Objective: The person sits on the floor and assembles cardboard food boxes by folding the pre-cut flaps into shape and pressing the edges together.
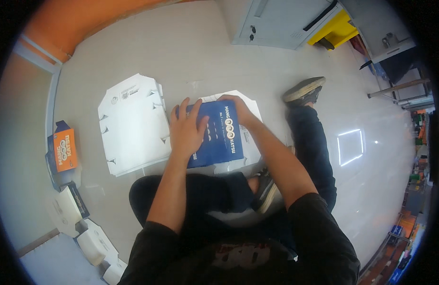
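In front of my crossed leg is a blue printed cardboard box (217, 142), its broad face up. My left hand (187, 130) lies over the box's left part with fingers spread and the thumb on the printed face. At the far right corner, my right hand (239, 111) has its fingers curled over the edge; its fingertips are partly hidden. Underneath the box, white flat cardboard blanks (249, 152) stick out. Left of it lies a stack of white die-cut cardboard blanks (131, 126) with cut corners and small slots.
An orange and blue carton (65, 149) stands by the left wall, with white folded cardboard pieces (96, 242) nearer me. My outstretched leg (312, 142) and shoe (304, 91) are on the right. Grey cabinets (286, 23) and a yellow bin (336, 31) stand at the back right.
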The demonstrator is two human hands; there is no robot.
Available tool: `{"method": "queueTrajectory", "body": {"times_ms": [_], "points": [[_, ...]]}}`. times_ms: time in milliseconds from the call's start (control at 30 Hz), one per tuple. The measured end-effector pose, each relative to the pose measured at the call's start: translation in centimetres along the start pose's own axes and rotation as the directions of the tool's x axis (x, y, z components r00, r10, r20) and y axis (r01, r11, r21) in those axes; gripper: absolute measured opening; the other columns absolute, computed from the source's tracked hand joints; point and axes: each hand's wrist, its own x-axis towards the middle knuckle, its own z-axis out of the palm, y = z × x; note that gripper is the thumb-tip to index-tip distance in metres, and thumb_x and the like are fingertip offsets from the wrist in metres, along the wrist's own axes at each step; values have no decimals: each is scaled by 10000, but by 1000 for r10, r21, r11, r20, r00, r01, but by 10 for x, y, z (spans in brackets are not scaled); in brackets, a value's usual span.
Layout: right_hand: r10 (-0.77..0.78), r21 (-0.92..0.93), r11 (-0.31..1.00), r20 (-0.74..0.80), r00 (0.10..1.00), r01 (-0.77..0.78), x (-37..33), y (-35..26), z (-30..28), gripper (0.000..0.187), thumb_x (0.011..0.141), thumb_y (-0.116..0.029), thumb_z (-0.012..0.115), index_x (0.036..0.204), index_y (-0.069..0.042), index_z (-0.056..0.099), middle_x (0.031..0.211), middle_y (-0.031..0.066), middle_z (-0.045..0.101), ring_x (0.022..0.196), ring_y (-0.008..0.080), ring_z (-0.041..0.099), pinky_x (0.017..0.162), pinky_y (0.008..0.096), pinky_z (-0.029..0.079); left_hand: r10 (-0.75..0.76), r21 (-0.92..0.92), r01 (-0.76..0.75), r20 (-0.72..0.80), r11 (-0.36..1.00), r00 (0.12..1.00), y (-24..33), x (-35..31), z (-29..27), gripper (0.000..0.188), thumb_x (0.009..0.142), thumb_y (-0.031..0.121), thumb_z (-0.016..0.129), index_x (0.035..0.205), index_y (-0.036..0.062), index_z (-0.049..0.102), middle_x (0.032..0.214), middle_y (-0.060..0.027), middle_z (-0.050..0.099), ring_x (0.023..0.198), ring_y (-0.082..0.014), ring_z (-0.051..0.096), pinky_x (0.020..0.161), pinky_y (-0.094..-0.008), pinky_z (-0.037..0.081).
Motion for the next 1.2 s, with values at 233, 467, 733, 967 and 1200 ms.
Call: {"method": "queueTrajectory", "body": {"times_ms": [233, 467, 733, 967, 1200], "points": [[90, 320, 943, 14, 996, -90, 9, 23, 3, 210, 770, -58, 789, 968, -59, 718, 922, 68, 733, 857, 159, 693, 780, 303, 534, 45, -32, -44, 11, 999, 999, 5, 4, 1, 515, 970, 342, 667, 1449, 173, 579, 1546, -164, 447, 1361, -492, 393, 1143, -560, 365], [-135, -67, 989, -109, 985, 129, -12, -44, 2, 179, 821, -34, 747, 998, -35, 723, 1008, 74, 738, 943, 184, 698, 835, 302, 537, 17, -58, -17, 2, 998, 1000, -4, 0, -6, 526, 966, 352, 672, 1450, 170, 575, 1533, -179, 454, 1363, -485, 394, 1144, -555, 363], [-130, -163, 978, 35, 991, 134, -12, -38, -14, 309, 817, 54, 706, 1106, -31, 773, 981, 118, 783, 895, 198, 740, 844, 300, 570, 15, -65, -12, 41, 998, 999, 1, 3, -4, 527, 973, 379, 659, 1457, 194, 566, 1496, -166, 475, 1371, -436, 405, 1140, -526, 379], [-111, -138, 985, -15, 994, 108, -20, -31, -16, 339, 817, 81, 688, 1126, -31, 770, 987, 109, 784, 893, 171, 732, 834, 303, 573, -48, 1, 48, 65, 999, 997, 6, 4, -6, 514, 961, 385, 663, 1435, 203, 583, 1479, -124, 491, 1405, -420, 384, 1137, -632, 308], [-82, 17, 996, -96, 992, 84, -30, -34, -12, 191, 834, 77, 675, 997, 0, 737, 995, 53, 728, 933, 132, 674, 842, 279, 544, 87, 169, -86, 5, 982, 996, 29, 10, 13, 423, 998, 296, 598, 1407, 189, 591, 1436, -72, 535, 1420, -316, 409, 1146, -656, 254]]}}
